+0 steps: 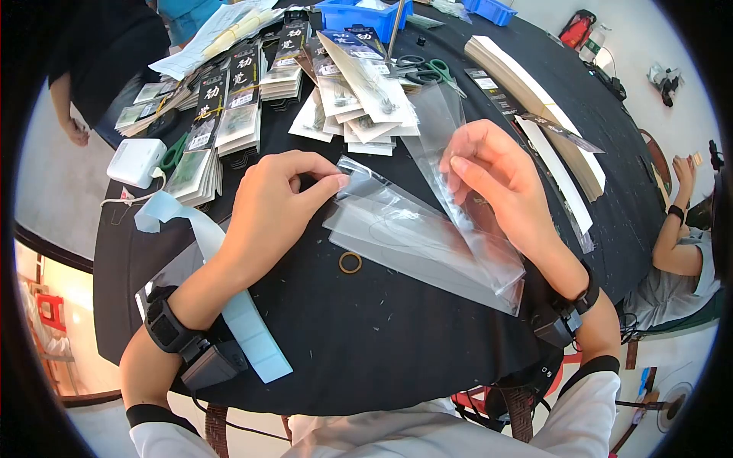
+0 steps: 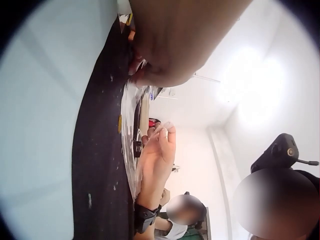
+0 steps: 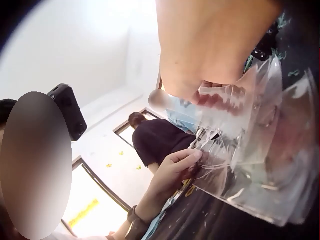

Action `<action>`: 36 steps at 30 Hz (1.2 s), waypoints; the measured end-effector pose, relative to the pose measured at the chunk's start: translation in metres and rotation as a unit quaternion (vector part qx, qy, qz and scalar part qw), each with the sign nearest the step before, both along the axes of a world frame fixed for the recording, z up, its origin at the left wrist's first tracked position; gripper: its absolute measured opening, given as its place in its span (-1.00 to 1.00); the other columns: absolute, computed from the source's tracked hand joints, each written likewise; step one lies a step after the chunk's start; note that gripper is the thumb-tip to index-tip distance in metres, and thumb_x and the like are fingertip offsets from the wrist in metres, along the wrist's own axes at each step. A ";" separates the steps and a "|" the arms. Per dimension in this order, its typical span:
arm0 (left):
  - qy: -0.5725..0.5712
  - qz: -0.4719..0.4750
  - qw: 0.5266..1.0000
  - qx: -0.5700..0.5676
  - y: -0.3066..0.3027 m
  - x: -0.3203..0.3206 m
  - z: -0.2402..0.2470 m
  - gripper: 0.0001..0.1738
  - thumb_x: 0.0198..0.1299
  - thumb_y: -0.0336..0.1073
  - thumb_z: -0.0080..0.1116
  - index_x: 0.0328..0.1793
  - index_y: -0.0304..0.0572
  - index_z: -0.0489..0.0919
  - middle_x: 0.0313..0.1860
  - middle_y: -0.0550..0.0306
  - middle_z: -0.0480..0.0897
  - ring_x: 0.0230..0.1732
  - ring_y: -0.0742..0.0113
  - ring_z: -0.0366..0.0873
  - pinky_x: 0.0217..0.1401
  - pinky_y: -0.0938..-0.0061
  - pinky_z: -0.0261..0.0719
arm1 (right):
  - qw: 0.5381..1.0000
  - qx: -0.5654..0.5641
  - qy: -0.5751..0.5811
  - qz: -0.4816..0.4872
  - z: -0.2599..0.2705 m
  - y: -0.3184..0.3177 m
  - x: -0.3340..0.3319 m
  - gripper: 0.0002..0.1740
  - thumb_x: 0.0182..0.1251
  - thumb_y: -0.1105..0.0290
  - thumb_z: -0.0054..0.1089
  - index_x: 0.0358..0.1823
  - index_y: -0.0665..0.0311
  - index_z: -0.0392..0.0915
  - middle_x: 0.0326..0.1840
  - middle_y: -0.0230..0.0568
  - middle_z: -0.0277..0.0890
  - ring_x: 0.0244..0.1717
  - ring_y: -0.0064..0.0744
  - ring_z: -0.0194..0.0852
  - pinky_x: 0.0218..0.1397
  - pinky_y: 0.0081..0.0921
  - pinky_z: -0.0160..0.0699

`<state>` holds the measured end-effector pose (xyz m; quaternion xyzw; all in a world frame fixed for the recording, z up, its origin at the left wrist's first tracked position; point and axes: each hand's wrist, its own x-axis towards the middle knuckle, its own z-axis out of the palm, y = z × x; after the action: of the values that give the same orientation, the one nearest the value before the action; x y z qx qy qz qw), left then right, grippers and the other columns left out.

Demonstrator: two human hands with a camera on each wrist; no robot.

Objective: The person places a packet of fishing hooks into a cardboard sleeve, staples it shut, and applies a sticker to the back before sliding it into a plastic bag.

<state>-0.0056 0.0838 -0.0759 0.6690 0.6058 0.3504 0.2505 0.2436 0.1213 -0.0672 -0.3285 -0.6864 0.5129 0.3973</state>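
My left hand [image 1: 279, 198] pinches the upper left corner of some clear plastic bags [image 1: 397, 229] between thumb and index finger. Those bags lie overlapped and slanting over the black table. To their right, my right hand [image 1: 496, 179] pinches a clear plastic sleeve [image 1: 437, 126] between thumb and fingertips, its length crossing the other bags. In the right wrist view, curled fingers show through the sleeve [image 3: 225, 112], and thin looped strands run near my left hand [image 3: 175, 172]. A brown ring [image 1: 350, 262], like a rubber band, lies just below the bags.
Stacks of carded packets [image 1: 359, 99] cover the back, near green-handled scissors [image 1: 439, 70] and a blue bin [image 1: 363, 17]. Long card stacks [image 1: 546, 107] lie at right. A pale blue label strip [image 1: 256, 336] passes under my left forearm. A white charger [image 1: 136, 161] sits at left. Other people are around the table.
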 end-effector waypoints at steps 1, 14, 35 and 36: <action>0.000 0.006 1.000 -0.009 0.000 -0.001 0.001 -0.80 0.08 -0.26 0.28 -0.31 -0.27 0.68 -0.55 0.37 0.52 -0.57 0.67 0.12 -0.53 0.63 0.07 | 1.000 0.000 0.000 0.000 0.001 -0.001 0.000 -0.88 0.33 0.52 0.04 -0.13 0.27 0.39 -0.24 -0.44 0.47 -0.30 -0.75 0.32 -0.27 -0.74 0.31; -0.146 -0.049 0.988 0.000 0.000 0.004 0.005 -0.80 0.26 -0.31 0.11 -0.17 -0.29 0.65 -0.40 0.30 0.62 -0.47 0.63 0.34 -0.36 0.69 0.29 | 0.994 0.035 -0.104 0.024 0.002 -0.005 -0.002 -0.89 0.33 0.57 -0.01 -0.13 0.30 0.36 -0.33 -0.37 0.53 -0.31 -0.72 0.40 -0.21 -0.72 0.36; -0.022 -0.027 0.999 0.037 0.005 0.003 -0.008 -0.84 0.04 -0.28 0.31 -0.35 -0.19 0.59 -0.43 0.41 0.48 -0.44 0.64 0.19 -0.39 0.69 0.17 | 0.998 0.001 -0.049 -0.026 0.000 -0.003 -0.004 -0.83 0.30 0.54 0.07 -0.10 0.33 0.54 -0.24 -0.35 0.55 -0.26 -0.72 0.41 -0.22 -0.72 0.39; -0.053 -0.030 0.998 0.026 0.005 0.003 -0.008 -0.85 0.07 -0.30 0.29 -0.33 -0.21 0.58 -0.42 0.43 0.49 -0.45 0.69 0.20 -0.40 0.73 0.15 | 0.998 0.025 -0.050 -0.031 -0.002 -0.003 -0.005 -0.83 0.29 0.55 0.07 -0.11 0.34 0.55 -0.23 -0.34 0.55 -0.22 -0.69 0.43 -0.17 -0.69 0.41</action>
<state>-0.0023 0.0890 -0.0838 0.6735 0.5622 0.3935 0.2747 0.2391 0.1188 -0.0688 -0.3645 -0.7078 0.4661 0.3859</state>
